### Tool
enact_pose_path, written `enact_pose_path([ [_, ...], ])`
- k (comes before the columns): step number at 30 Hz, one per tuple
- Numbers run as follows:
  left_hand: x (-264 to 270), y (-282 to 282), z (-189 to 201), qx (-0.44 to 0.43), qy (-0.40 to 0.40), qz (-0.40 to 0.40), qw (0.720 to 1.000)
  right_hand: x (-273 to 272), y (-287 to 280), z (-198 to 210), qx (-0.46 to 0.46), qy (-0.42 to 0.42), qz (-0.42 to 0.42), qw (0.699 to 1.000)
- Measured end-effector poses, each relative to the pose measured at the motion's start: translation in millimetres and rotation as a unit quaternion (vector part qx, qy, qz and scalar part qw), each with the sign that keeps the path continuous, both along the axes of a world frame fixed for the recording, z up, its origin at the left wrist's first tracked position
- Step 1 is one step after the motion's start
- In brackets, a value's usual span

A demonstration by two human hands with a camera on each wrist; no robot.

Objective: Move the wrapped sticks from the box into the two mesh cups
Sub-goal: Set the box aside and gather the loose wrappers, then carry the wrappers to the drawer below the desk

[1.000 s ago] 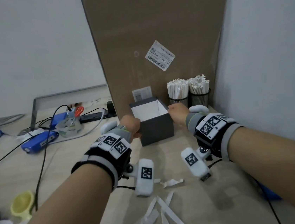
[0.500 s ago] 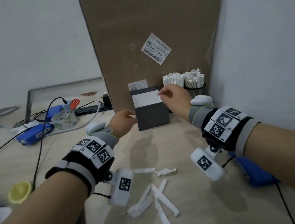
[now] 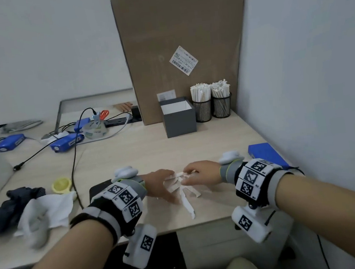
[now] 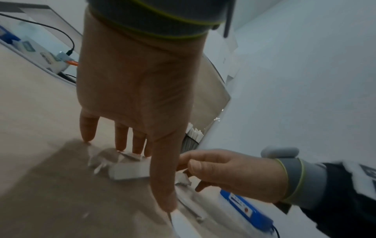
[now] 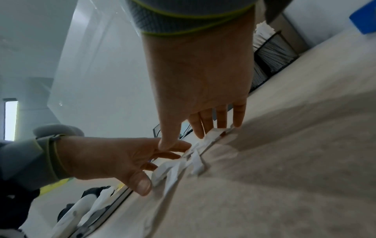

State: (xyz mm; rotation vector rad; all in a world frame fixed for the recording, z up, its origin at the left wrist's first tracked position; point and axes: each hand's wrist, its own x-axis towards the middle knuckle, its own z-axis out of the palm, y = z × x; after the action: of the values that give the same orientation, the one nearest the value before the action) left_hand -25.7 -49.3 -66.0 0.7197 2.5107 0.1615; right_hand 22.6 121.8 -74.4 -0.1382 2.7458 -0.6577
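The grey box (image 3: pixel 179 120) stands open at the back of the table, and its white inside shows no sticks. To its right stand two black mesh cups (image 3: pixel 202 110) (image 3: pixel 222 106), both packed with white wrapped sticks (image 3: pixel 210 90). Near the table's front edge lies a small heap of torn white paper scraps (image 3: pixel 186 199) (image 5: pixel 183 167). My left hand (image 3: pixel 162 188) and right hand (image 3: pixel 195 175) lie on the heap from either side. Their fingers are straight, with the tips pressing on the paper. Neither hand holds a stick.
A tall cardboard carton (image 3: pixel 184 45) stands behind the box and cups, and a wall closes the right side. A blue box (image 3: pixel 265 153) lies by my right wrist. Blue devices (image 3: pixel 67 142), cables, a tape roll, a yellow cup (image 3: pixel 61 185) and cloths (image 3: pixel 37 212) fill the left.
Both hands have left the grey box and come back to the front edge, onto the paper scraps. The head view has pulled back from the box and now takes in more of the table.
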Motion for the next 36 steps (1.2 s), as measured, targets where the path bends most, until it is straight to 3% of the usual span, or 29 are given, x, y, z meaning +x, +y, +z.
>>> enact_pose_path([
  [4, 8.0, 1.7, -13.6, 0.034, 0.065, -0.006, 0.997, 8.9, -2.9, -11.5, 0.051, 0.019, 0.021, 0.998],
  [9, 10.3, 12.9, -20.7, 0.062, 0.118, 0.023, 0.991, 7.8, -12.7, -21.6, 0.044, 0.062, -0.024, 0.997],
  [13, 13.4, 20.0, -21.3, 0.077, 0.099, 0.081, 0.989, 3.2, -16.5, -20.8, 0.021, 0.081, -0.067, 0.994],
  [15, 11.7, 21.4, -23.7, 0.128, 0.06, 0.121, 0.983, 0.2, -15.8, -20.0, -0.003, 0.082, -0.09, 0.993],
  [20, 8.3, 23.4, -27.1, 0.272, -0.032, 0.229, 0.934, -8.1, -16.7, -24.4, -0.134, 0.081, -0.192, 0.969],
  [26, 8.1, 37.9, -16.5, 0.411, -0.16, 0.301, 0.846, -11.2, -20.9, -14.7, -0.262, 0.103, -0.258, 0.924],
  [28, 10.0, 39.5, -10.9, 0.485, -0.217, 0.329, 0.781, -11.3, -18.5, -13.3, -0.272, 0.117, -0.259, 0.919],
  [31, 3.4, 38.8, -12.0, 0.538, -0.274, 0.336, 0.723, -8.3, -14.4, -11.3, -0.31, 0.104, -0.257, 0.909],
  [33, 4.2, 35.3, -11.0, 0.549, -0.295, 0.317, 0.715, -6.1, -12.1, -10.6, -0.343, 0.098, -0.256, 0.898],
  [36, 5.0, 34.5, -12.0, 0.541, -0.265, 0.313, 0.734, -2.1, -11.4, -6.6, -0.401, 0.102, -0.245, 0.877],
])
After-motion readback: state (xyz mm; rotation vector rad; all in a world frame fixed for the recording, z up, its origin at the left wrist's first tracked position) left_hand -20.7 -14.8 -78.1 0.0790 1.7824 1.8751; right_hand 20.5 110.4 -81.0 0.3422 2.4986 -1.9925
